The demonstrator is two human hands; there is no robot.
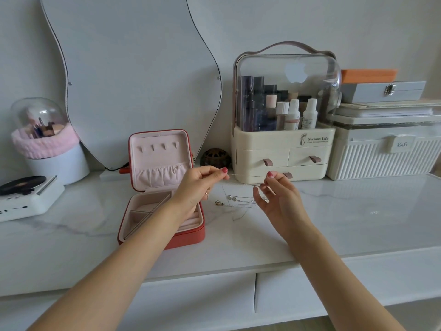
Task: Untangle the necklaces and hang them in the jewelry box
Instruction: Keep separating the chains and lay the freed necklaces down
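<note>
Chain held taut for untangling, right of the open jewelry box [152, 187].
Left hand [195, 185] and right hand [276, 197] each pinch one thin chain [241, 176] between them, probably to expose knots; remaining necklaces [236, 200] lie beneath.

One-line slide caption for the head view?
Both hands stretch a thin chain above tangled necklaces, beside the open jewelry box.

View, single — head-worn wide-angle camera, set above and just behind the near edge of the white marble-patterned surface [358, 211], facing forward and down toward the pale wall. Range: close; both forearms enter from the bottom corners. Field spans the wavy-edged frameless mirror [133, 75] at left to the white ribbed plastic storage box [381, 158] at right — edges visibly bowed.
</note>
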